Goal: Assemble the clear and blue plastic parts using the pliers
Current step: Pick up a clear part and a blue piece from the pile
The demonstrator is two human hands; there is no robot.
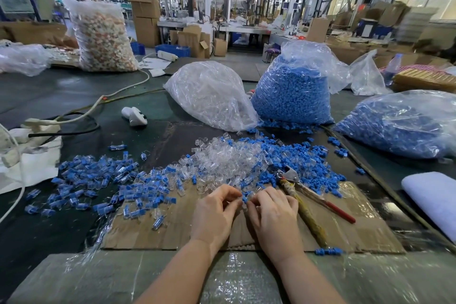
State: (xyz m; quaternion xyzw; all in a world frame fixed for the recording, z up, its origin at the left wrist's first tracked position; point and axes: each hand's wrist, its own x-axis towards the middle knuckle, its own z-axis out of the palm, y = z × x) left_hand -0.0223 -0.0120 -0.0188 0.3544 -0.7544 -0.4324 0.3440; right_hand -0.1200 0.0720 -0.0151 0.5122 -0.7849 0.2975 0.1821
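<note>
My left hand and my right hand meet over the cardboard sheet, fingertips close together. The left pinches a clear plastic part. The right pinches a small blue part against it. Just ahead lies a heap of loose clear parts, with loose blue parts to its right. Joined clear-and-blue pieces are spread out at the left. The pliers lie on the cardboard right of my right hand, jaws pointing away, one handle red, one taped yellow.
Behind the heaps stand a bag of clear parts and two bags of blue parts. A white cloth lies at the right edge. Cables and a power strip sit at the left, a white handheld device mid-table.
</note>
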